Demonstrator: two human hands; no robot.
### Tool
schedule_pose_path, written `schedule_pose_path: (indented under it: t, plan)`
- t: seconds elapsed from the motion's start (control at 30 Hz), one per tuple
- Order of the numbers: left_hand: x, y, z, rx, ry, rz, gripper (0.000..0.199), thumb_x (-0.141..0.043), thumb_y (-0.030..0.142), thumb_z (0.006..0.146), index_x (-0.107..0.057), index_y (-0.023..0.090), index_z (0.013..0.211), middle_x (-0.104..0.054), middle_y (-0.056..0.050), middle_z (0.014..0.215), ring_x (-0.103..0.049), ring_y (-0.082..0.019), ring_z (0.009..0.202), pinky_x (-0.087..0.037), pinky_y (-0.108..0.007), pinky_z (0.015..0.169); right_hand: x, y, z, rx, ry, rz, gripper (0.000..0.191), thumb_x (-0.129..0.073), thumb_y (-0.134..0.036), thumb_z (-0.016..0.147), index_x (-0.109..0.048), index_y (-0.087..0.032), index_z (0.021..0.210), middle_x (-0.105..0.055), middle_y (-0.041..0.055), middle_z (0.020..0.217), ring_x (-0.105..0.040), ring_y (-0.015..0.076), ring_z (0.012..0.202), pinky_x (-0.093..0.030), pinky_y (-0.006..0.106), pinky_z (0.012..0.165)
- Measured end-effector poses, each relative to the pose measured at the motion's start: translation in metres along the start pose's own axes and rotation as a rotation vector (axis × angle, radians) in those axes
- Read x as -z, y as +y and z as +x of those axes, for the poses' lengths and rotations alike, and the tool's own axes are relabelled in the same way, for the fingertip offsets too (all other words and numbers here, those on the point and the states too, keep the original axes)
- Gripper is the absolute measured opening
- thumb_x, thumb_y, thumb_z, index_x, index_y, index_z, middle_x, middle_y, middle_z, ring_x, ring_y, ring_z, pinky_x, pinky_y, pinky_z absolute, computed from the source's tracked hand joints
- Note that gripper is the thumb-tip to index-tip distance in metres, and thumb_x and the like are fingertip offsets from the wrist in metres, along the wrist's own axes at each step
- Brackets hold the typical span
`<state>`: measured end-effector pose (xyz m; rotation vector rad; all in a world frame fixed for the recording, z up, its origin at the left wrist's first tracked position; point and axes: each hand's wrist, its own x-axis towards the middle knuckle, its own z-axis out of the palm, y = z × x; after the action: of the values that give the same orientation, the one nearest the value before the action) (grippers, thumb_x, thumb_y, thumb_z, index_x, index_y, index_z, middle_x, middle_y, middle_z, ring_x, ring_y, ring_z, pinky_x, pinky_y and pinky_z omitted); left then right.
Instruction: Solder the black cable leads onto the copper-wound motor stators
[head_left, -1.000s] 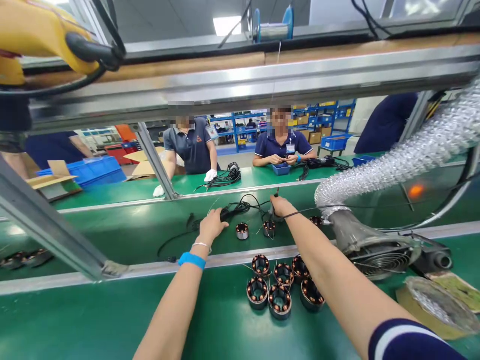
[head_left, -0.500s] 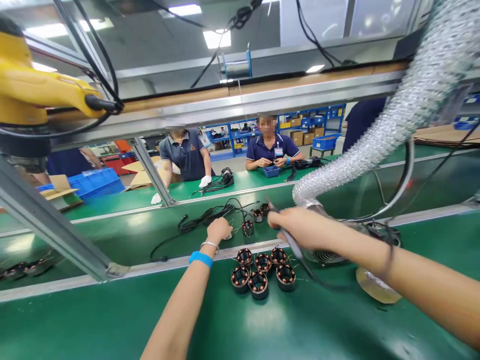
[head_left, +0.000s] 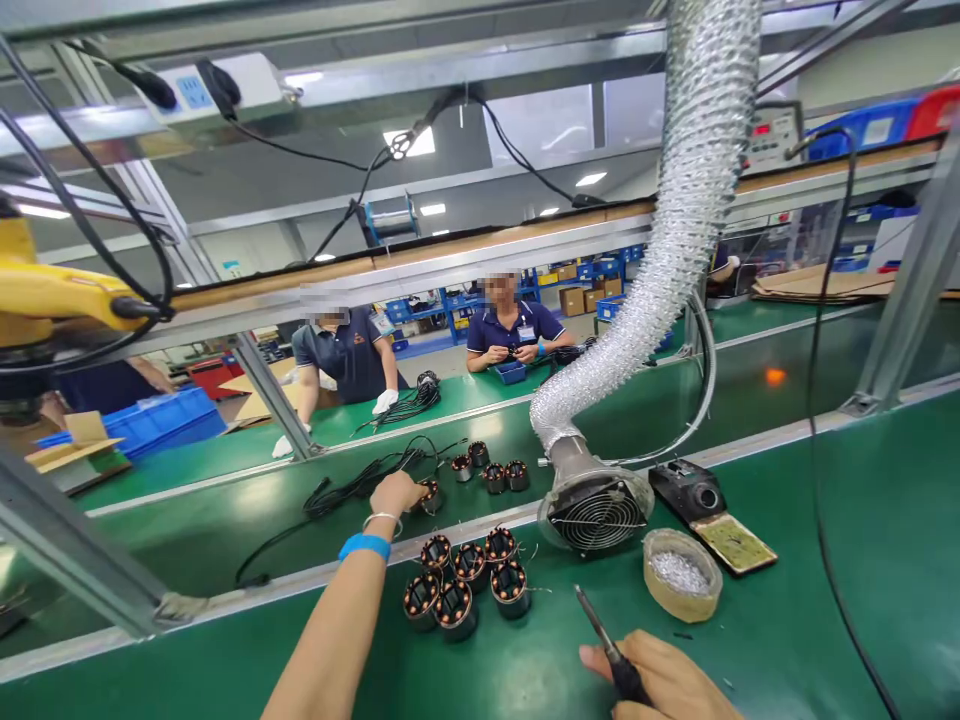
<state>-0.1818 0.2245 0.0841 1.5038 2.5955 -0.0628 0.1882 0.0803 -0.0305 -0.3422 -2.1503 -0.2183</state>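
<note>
My left hand (head_left: 395,495), with a blue band and a bangle at the wrist, reaches to the far strip of the bench. Its fingers are closed on a copper-wound motor stator (head_left: 430,498) standing there. My right hand (head_left: 664,672), low in the picture, grips a soldering iron (head_left: 606,630) by its dark handle, the metal tip pointing up and left. Between the hands, a cluster of several stators (head_left: 470,566) stands on the near green surface, thin wire ends sticking out. More stators (head_left: 493,478) stand beyond the metal rail, right of my left hand.
A fume fan (head_left: 600,510) with a silver duct (head_left: 622,350) stands right of the stators. Beside it are a soldering iron stand (head_left: 686,490) and a tape-ring dish (head_left: 682,575) of silvery bits. Black cables (head_left: 352,485) lie left. Two co-workers sit across the bench.
My right hand has drawn back with the soldering iron from the far stators to the near right. The left hand stays at a far stator. The view has turned rightward.
</note>
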Motion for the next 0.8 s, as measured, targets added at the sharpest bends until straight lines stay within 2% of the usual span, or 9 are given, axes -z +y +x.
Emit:
schedule_pose_path:
  t: [0.13, 0.23, 0.33, 0.43, 0.47, 0.57, 0.63, 0.7, 0.8]
  plan:
    - [0.032, -0.026, -0.048, -0.038, 0.106, 0.061, 0.03, -0.057, 0.041, 0.094, -0.067, 0.015, 0.105, -0.068, -0.01, 0.107, -0.065, -0.024, 0.098, -0.053, -0.042, 0.084, -0.001, -0.001, 0.0, -0.021, 0.053, 0.03, 0.027, -0.04, -0.014, 0.095, -0.051, -0.022, 0.072, -0.075, 0.0085, 0.093, -0.06, 0.0154, 0.058, -0.045, 0.026, 0.049]
    - [0.034, -0.035, -0.107, -0.145, 0.147, 0.076, 0.029, -0.054, 0.042, 0.09, -0.071, 0.02, 0.08, -0.072, -0.01, 0.089, -0.067, -0.029, 0.091, -0.049, -0.037, 0.074, 0.003, -0.007, 0.003, -0.09, 0.056, 0.179, 0.019, -0.042, -0.008, 0.087, -0.051, -0.022, 0.077, -0.074, 0.0095, 0.091, -0.06, 0.0162, 0.061, -0.049, 0.027, 0.053]
    - [0.005, -0.024, -0.174, -0.32, 0.091, 0.046, 0.019, -0.058, 0.037, 0.082, -0.071, 0.027, 0.072, -0.074, -0.002, 0.087, -0.067, -0.023, 0.083, -0.044, -0.029, 0.068, 0.008, -0.014, 0.007, -0.191, 0.027, 0.3, 0.02, -0.045, -0.003, 0.081, -0.053, -0.021, 0.082, -0.073, 0.0106, 0.098, -0.063, 0.0158, 0.066, -0.055, 0.029, 0.062]
    - [-0.043, 0.0, -0.226, -0.582, -0.006, -0.028, 0.013, -0.062, 0.029, 0.075, -0.07, 0.025, 0.066, -0.073, -0.003, 0.079, -0.066, -0.021, 0.074, -0.04, -0.028, 0.062, 0.01, -0.02, 0.005, -0.241, 0.06, 0.361, 0.019, -0.047, -0.005, 0.081, -0.056, -0.019, 0.09, -0.072, 0.012, 0.103, -0.07, 0.0189, 0.082, -0.058, 0.031, 0.072]
    - [-0.059, 0.009, -0.237, -0.623, -0.028, -0.046, 0.011, -0.062, 0.029, 0.073, -0.069, 0.023, 0.066, -0.072, -0.004, 0.078, -0.065, -0.021, 0.072, -0.038, -0.028, 0.059, 0.011, -0.022, 0.004, -0.254, 0.054, 0.362, 0.019, -0.048, -0.007, 0.081, -0.056, -0.019, 0.093, -0.072, 0.0124, 0.105, -0.071, 0.0203, 0.088, -0.058, 0.032, 0.075]
    - [-0.094, 0.032, -0.254, -0.661, -0.049, -0.133, 0.015, -0.061, 0.032, 0.075, -0.068, 0.021, 0.068, -0.071, -0.006, 0.079, -0.063, -0.021, 0.069, -0.034, -0.028, 0.056, 0.012, -0.027, -0.003, -0.294, 0.013, 0.319, 0.021, -0.052, -0.012, 0.08, -0.054, -0.02, 0.1, -0.073, 0.0111, 0.105, -0.071, 0.0223, 0.093, -0.059, 0.033, 0.081]
    - [-0.102, 0.037, -0.257, -0.678, -0.051, -0.252, 0.017, -0.06, 0.035, 0.079, -0.068, 0.021, 0.075, -0.068, -0.005, 0.078, -0.059, -0.02, 0.069, -0.033, -0.028, 0.057, 0.014, -0.029, -0.006, -0.314, -0.015, 0.3, 0.028, -0.054, -0.015, 0.078, -0.052, -0.02, 0.105, -0.073, 0.0095, 0.103, -0.071, 0.0227, 0.092, -0.059, 0.034, 0.083]
    - [-0.102, 0.033, -0.256, -0.701, -0.103, -0.409, 0.021, -0.061, 0.03, 0.077, -0.067, 0.023, 0.096, -0.059, 0.001, 0.069, -0.052, -0.017, 0.063, -0.031, -0.027, 0.056, 0.015, -0.031, -0.007, -0.322, -0.039, 0.324, 0.034, -0.055, -0.017, 0.076, -0.051, -0.02, 0.11, -0.072, 0.0085, 0.102, -0.071, 0.0229, 0.092, -0.059, 0.034, 0.083]
    - [-0.102, 0.013, -0.253, -0.635, -0.165, -0.638, 0.045, -0.053, 0.012, 0.072, -0.054, 0.022, 0.116, -0.036, 0.009, 0.059, -0.038, -0.013, 0.054, -0.026, -0.024, 0.052, 0.016, -0.034, -0.004, -0.346, -0.06, 0.381, 0.037, -0.055, -0.019, 0.076, -0.05, -0.019, 0.113, -0.069, 0.0084, 0.102, -0.07, 0.0226, 0.09, -0.059, 0.034, 0.08]
